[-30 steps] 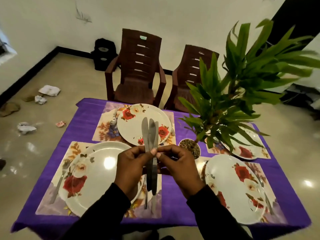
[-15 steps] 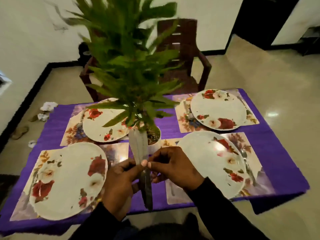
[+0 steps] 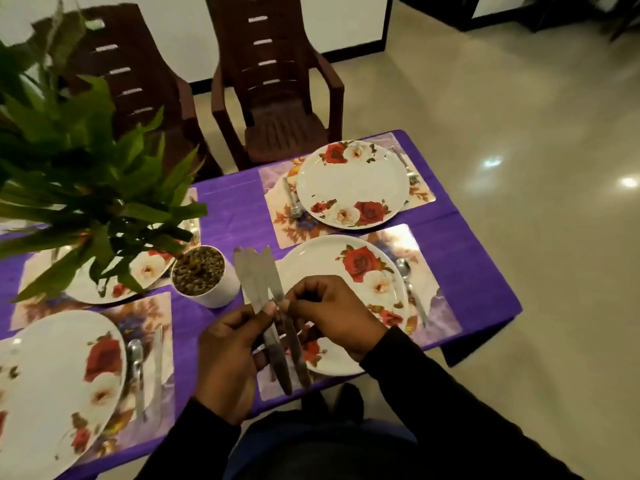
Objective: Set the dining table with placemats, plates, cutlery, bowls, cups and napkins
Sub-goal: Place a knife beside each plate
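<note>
A: Where are the knives (image 3: 258, 282)?

B: Bunched upright above the worktop (image 3: 228, 216), blades fanned away from the person, handles down toward the near edge. Left hand (image 3: 228, 358) is curled round the bunch; right hand (image 3: 332, 317) pinches one knife at mid-length. Long axis runs near to far.

A: Which setting is closer?

B: The near-right plate (image 3: 346, 271), directly under the right hand; my judgement is that the right hand places there.

A: Counts?

B: Three blade tips; four plates, four placemats. One knife (image 3: 157, 358) already lies by the near-left plate. Bowls, cups, napkins: zero visible.
</note>
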Motion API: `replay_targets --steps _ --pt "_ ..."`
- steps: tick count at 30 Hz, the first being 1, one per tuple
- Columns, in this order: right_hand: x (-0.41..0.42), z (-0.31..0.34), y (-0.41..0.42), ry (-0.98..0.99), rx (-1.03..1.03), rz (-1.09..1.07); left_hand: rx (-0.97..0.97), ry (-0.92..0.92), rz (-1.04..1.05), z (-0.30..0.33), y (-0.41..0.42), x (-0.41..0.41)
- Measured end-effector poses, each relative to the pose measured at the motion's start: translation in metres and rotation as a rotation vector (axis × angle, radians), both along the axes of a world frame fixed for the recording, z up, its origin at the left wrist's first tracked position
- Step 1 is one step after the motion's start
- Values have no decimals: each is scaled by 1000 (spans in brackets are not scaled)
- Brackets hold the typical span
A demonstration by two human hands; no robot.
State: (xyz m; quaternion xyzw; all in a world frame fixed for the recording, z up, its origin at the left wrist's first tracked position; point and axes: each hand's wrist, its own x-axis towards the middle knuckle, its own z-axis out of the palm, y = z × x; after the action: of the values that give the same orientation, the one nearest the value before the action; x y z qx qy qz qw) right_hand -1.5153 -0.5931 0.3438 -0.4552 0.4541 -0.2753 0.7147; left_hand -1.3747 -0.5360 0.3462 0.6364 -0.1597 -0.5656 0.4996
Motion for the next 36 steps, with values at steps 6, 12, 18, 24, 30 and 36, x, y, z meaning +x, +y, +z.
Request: replay_targets --steps 6,12,18,24,30,36 --pt "-42 -5 -7 211 -8 -80 6 96 -92 -27 -23 -37" --pt "-74 -6 -38 315 -25 -133 17 77 -108 -35 -53 -71" --pt "-129 -25 -85 337 -43 -170 19 57 -85 -43 -84 -104" --pt "-205 -98 -123 388 109 -207 165 104 -49 -66 -99 -161" --pt "-234 -178 -129 598 161 -123 242 75 3 -81 -105 -206" --pt "-239 -208 -136 782 49 -9 248 33 14 -76 -93 -229"
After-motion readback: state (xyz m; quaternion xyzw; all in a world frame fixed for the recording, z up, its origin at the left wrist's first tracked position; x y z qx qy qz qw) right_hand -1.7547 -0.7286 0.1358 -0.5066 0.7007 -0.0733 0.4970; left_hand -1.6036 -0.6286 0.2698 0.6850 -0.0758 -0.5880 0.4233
